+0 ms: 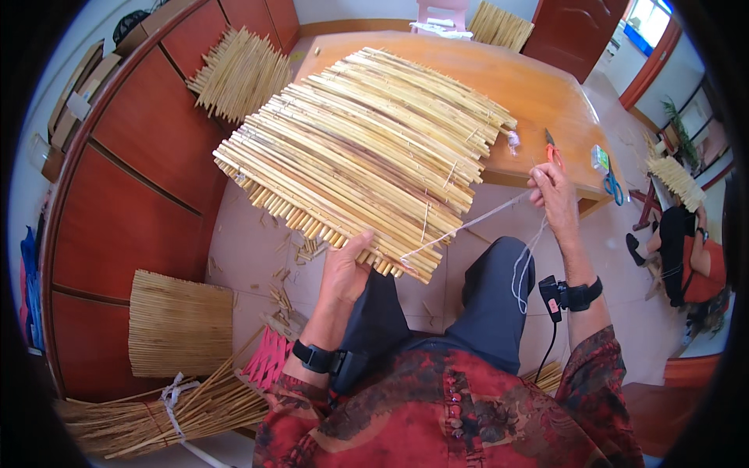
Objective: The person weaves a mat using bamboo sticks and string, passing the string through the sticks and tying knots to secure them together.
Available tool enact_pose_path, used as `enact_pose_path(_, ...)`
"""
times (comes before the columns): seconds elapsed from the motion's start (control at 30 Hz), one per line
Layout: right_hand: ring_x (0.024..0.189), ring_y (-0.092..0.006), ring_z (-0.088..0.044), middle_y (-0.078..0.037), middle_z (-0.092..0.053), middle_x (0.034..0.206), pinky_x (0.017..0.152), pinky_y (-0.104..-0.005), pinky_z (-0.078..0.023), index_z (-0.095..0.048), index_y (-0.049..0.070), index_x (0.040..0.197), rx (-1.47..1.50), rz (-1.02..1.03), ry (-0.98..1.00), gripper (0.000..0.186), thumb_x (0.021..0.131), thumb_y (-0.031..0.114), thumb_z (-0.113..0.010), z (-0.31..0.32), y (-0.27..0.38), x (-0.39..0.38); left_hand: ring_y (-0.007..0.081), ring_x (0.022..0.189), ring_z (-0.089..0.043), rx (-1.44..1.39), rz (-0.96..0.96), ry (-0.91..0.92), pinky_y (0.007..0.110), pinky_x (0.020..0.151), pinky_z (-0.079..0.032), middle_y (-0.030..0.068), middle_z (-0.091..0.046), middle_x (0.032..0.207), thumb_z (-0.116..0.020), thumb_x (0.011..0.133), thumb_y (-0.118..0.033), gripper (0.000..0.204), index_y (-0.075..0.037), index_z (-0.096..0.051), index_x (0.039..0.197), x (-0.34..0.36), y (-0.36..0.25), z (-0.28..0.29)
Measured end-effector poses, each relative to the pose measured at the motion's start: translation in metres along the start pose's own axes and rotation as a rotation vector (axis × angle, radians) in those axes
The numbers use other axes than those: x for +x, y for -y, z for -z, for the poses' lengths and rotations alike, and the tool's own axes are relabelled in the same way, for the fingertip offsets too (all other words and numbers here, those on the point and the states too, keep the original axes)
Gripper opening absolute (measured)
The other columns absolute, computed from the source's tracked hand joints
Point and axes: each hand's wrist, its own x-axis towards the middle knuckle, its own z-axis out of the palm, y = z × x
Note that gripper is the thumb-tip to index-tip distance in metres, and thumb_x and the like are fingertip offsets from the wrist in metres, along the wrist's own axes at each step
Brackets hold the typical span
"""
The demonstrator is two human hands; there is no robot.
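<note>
A layered mat of straw-coloured stalks [359, 148] slants from the wooden table [538, 93] toward my lap, its near end above my knees. My left hand [343, 269] grips the near edge, thumb on top and fingers underneath. Out to the right, my right hand [552, 193] is closed on a pale string [488, 214], which runs taut to the mat's near corner. The string's loose end hangs in a loop below that hand. Whether a needle is in my fingers is too small to tell. Short stitches cross the stalks near the right edge.
Red-handled pliers or snips [553, 154], blue-handled scissors [614, 188] and a small green box [600, 159] lie along the table's right edge. More mats [181, 324] lean on red cabinets [129, 164]. A stalk bundle [172, 413] lies lower left. Another person [694, 249] sits right.
</note>
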Motion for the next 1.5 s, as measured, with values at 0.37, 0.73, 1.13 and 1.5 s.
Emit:
enact_pose_path(0.37,0.076,-0.0254,-0.057,-0.008,-0.057,0.085,0.064,-0.0327,-0.049,-0.06,0.006,0.092,-0.119,0.594,0.519,0.018,0.073,0.006,-0.061,-0.069,0.09,-0.091,0.0308,0.096,-0.06,0.014,0.352,0.196,0.046,0.075,-0.054,0.0175,-0.056,0.112,-0.043,0.092,-0.035,0.047,-0.001,-0.038,0.124,-0.003,0.013,0.022)
enact_pose_path(0.73,0.071,-0.0259,-0.056,-0.009,-0.05,0.073,0.057,-0.0362,-0.046,-0.062,0.014,0.091,-0.334,0.507,0.622,0.015,0.077,0.016,-0.06,-0.085,0.075,-0.088,0.0316,0.09,-0.061,0.013,0.286,0.188,0.041,0.068,-0.056,0.0228,-0.053,0.111,-0.048,0.09,-0.035,0.056,0.006,-0.034,0.124,-0.005,0.016,0.023)
enact_pose_path(1.13,0.071,-0.0282,-0.057,-0.01,-0.051,0.075,0.058,-0.0362,-0.046,-0.063,0.017,0.094,-0.214,0.538,0.739,0.017,0.079,0.01,-0.057,-0.086,0.07,-0.071,0.0302,0.085,-0.063,0.065,0.283,0.189,0.038,0.066,-0.057,0.0231,-0.055,0.107,-0.048,0.09,-0.035,0.056,0.01,-0.036,0.121,-0.003,0.015,0.027)
enact_pose_path(1.5,0.072,-0.028,-0.057,-0.009,-0.052,0.074,0.058,-0.0372,-0.046,-0.064,0.015,0.092,-0.252,0.549,0.815,0.015,0.079,0.012,-0.057,-0.085,0.077,-0.062,0.0282,0.082,-0.063,0.093,0.299,0.157,0.038,0.064,-0.057,0.0211,-0.058,0.102,-0.048,0.09,-0.037,0.054,0.009,-0.041,0.118,-0.002,0.016,0.028)
